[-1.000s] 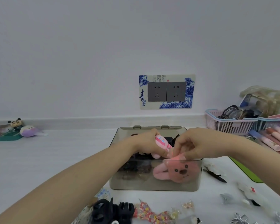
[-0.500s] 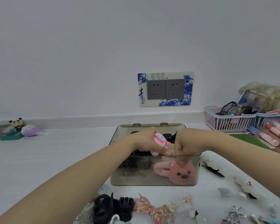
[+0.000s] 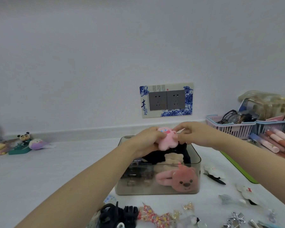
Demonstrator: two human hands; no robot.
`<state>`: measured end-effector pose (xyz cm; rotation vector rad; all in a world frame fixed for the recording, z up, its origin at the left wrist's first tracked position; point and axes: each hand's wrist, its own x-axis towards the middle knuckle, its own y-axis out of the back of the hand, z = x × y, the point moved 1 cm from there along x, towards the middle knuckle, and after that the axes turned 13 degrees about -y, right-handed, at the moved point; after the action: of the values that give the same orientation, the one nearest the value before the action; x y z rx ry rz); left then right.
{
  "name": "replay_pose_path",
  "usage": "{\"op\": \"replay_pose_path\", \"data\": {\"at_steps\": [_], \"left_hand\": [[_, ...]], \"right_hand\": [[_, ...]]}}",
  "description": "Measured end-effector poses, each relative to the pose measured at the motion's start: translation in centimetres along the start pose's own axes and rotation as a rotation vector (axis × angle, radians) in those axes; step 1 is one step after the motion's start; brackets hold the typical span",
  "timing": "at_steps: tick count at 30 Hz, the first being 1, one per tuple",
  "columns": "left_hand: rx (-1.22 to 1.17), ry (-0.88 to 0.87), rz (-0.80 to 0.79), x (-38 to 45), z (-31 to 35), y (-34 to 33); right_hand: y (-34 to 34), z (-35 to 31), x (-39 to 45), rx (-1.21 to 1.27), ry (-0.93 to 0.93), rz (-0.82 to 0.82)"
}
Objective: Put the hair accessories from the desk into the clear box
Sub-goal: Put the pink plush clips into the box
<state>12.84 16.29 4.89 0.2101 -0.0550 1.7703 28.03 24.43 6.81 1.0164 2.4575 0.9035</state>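
Observation:
The clear smoky box (image 3: 156, 190) stands on the white desk in front of me. Inside lie a pink bear plush clip (image 3: 179, 179), a beige plush piece (image 3: 172, 159) and dark clips. Above the box's back half, my left hand (image 3: 146, 140) and my right hand (image 3: 194, 135) together hold a small pink plush hair clip (image 3: 167, 139). Several accessories lie on the desk near me: a black claw clip (image 3: 117, 214), a red floral bow (image 3: 152, 216), a black-stemmed white clip (image 3: 214, 174) and white plush clips (image 3: 244, 190).
A pink basket with glasses (image 3: 229, 127) and a blue basket stand at the right by the wall, with pens (image 3: 273, 140) beside them. Small toy figures (image 3: 25, 142) sit far left. A green mat edge (image 3: 238, 168) lies right of the box.
My right hand has let go of the pink bear clip, which now lies inside the box, and has risen to join my left hand on the small pink plush clip.

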Motion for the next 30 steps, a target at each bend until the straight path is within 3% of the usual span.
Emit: {"op": "replay_pose_path", "data": {"at_steps": [4, 8, 15, 20, 23, 30], "left_hand": [[0.028, -0.075, 0.009, 0.4, -0.3, -0.4], [0.056, -0.078, 0.130, 0.9, -0.6, -0.6], [0.196, 0.003, 0.234, 3.0, -2.2, -1.3], [0.346, 0.065, 0.160, 3.7, -2.7, -1.5], [0.481, 0.060, 0.060, 4.0, -2.9, -1.9], [0.739, 0.017, -0.056, 3.7, -2.5, -2.3]], "right_hand": [[-0.1, 0.4, 0.2, 0.062, -0.016, 0.055], [-0.1, 0.8, 1.0, 0.021, 0.010, 0.106], [0.0, 2.0, 3.4, -0.277, -0.039, 0.210], [-0.6, 1.5, 4.0, -0.808, -0.048, 0.344], [-0.6, 1.4, 4.0, -0.975, -0.078, 0.343], [-1.0, 1.7, 3.7, -0.809, -0.008, 0.366]]}}
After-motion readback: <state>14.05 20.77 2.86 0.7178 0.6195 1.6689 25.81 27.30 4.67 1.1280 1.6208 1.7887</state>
